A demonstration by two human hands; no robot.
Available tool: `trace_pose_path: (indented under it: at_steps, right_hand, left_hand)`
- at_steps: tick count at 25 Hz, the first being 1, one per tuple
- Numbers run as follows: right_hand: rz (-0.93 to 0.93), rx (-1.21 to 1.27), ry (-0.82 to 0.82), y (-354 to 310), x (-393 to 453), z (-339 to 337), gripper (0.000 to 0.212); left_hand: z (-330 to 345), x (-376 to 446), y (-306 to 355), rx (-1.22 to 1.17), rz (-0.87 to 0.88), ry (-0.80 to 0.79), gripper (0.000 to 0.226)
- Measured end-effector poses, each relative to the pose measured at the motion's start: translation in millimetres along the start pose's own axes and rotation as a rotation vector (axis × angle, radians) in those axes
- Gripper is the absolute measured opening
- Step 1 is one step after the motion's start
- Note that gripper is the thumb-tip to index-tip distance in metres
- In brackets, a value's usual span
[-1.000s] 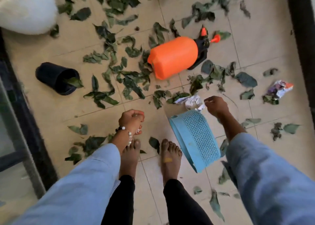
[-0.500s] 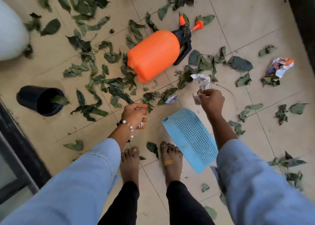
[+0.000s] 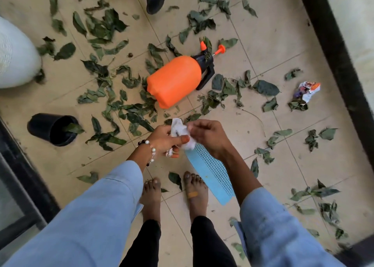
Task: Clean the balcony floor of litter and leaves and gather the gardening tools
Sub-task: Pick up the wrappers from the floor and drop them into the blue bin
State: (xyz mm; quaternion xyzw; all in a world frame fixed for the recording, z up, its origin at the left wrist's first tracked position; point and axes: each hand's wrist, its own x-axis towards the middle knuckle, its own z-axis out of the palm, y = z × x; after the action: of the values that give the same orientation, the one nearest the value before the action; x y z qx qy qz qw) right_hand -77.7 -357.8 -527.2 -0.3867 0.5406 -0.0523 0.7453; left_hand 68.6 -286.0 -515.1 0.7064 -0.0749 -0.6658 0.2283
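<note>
Tiled floor (image 3: 263,44): two black pots (image 3: 53,129), one orange sprayer (image 3: 174,80), two hands (image 3: 164,139) holding paper (image 3: 182,134).

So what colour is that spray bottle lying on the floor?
Bright orange spray bottle with a black top; the head view shows it.

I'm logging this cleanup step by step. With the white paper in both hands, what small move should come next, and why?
Probably lower the crumpled white paper into the blue basket just beneath. The left hand and right hand both pinch it right above the basket, and a colourful wrapper and many leaves lie uncollected.
</note>
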Motion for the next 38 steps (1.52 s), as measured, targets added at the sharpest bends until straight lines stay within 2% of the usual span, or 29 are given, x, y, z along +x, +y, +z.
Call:
trace_pose_path:
  at_steps: [1, 2, 3, 4, 5, 6, 7, 9, 12, 15, 18, 19, 21, 22, 23, 25, 29, 31, 33, 35, 36, 38]
  right_hand:
    - [0.045, 0.044, 0.060, 2.7, 13.1, -4.2, 0.010]
    - [0.031, -0.151, 0.152, 6.9, 30.6, -13.0, 0.013]
    - [-0.020, -0.555, 0.194, 12.1, 47.7, -22.8, 0.015]
    - [-0.042, -1.004, 0.142, 17.5, 61.9, -27.9, 0.019]
    - [-0.038, -1.341, 0.016, 23.0, 73.7, -29.1, 0.025]
    - [-0.012, -1.533, -0.113, 28.2, 83.5, -29.3, 0.029]
    - [0.027, -1.620, -0.214, 32.2, 90.4, -28.2, 0.032]
    - [0.085, -1.674, -0.284, 41.4, 102.8, -24.0, 0.039]
    - [0.080, -1.752, -0.205, 59.2, 112.3, -17.2, 0.041]
    - [0.024, -1.539, 0.053, 66.6, 106.4, -16.7, 0.030]
    - [-0.106, -0.999, 0.342, 51.5, 70.4, -22.2, 0.013]
    - [-0.131, -0.775, 0.387, 41.5, 51.8, -22.7, 0.008]
    - [-0.133, -0.391, 0.385, 11.2, 3.7, -20.1, 0.021]
    - [-0.152, -0.291, 0.368, -4.4, -20.8, -16.8, 0.028]
    - [-0.190, -0.255, 0.361, -19.6, -43.8, -13.7, 0.031]
    - [-0.290, -0.275, 0.395, -48.3, -85.1, -4.9, 0.027]
    - [-0.408, -0.215, 0.576, -97.2, -150.1, 3.0, 0.011]
    - [-0.463, -0.214, 0.609, -116.4, -178.5, -6.2, 0.018]
    - [-0.509, -0.293, 0.550, -127.6, -201.8, -17.3, 0.031]
    - [-0.537, -0.390, 0.479, -131.7, -219.5, -28.4, 0.032]
    - [-0.543, -0.411, 0.446, -130.2, -226.4, -34.4, 0.032]
    - [-0.503, -0.359, 0.403, -130.6, -236.8, -55.9, 0.033]
  left_hand:
    - [-4.4, 4.8, -6.0, 0.005, -0.021, 0.070, 0.017]
    - [-9.7, 10.4, -12.6, 0.012, -0.042, 0.148, 0.012]
    - [-14.5, 14.2, -18.3, 0.002, -0.072, 0.213, 0.009]
    - [-20.6, 19.7, -26.1, -0.016, -0.104, 0.261, 0.010]
    - [-26.5, 23.2, -33.1, -0.028, -0.128, 0.291, 0.012]
    - [-31.6, 26.7, -40.7, -0.030, -0.140, 0.314, 0.013]
    - [-36.1, 30.0, -48.1, -0.039, -0.141, 0.339, 0.013]
    - [-42.0, 35.4, -61.9, -0.074, -0.120, 0.390, 0.012]
    - [-44.8, 36.7, -72.9, -0.124, -0.063, 0.411, 0.012]
    - [-45.4, 29.4, -73.1, -0.203, -0.063, 0.417, 0.010]
    - [-39.2, 9.8, -56.8, -0.268, -0.062, 0.437, 0.023]
    - [-35.3, 1.4, -47.5, -0.299, -0.059, 0.437, 0.022]
    - [-22.0, -23.2, -17.9, -0.341, -0.041, 0.391, 0.021]
    - [-12.0, -37.8, -0.6, -0.341, -0.024, 0.353, 0.026]
    - [0.2, -54.0, 18.0, -0.325, -0.002, 0.310, 0.027]
    - [25.6, -88.4, 55.1, -0.291, 0.057, 0.258, 0.015]
    - [65.5, -140.7, 113.9, -0.353, 0.143, 0.143, 0.049]
    - [85.3, -159.4, 133.4, -0.394, 0.161, 0.059, 0.052]
    - [106.6, -179.6, 152.9, -0.426, 0.114, -0.037, 0.033]
    - [126.5, -191.8, 163.4, -0.420, 0.032, -0.106, 0.018]
    - [135.5, -193.8, 165.2, -0.392, 0.012, -0.093, 0.014]
    - [156.5, -188.9, 168.6, -0.270, 0.004, 0.010, 0.021]
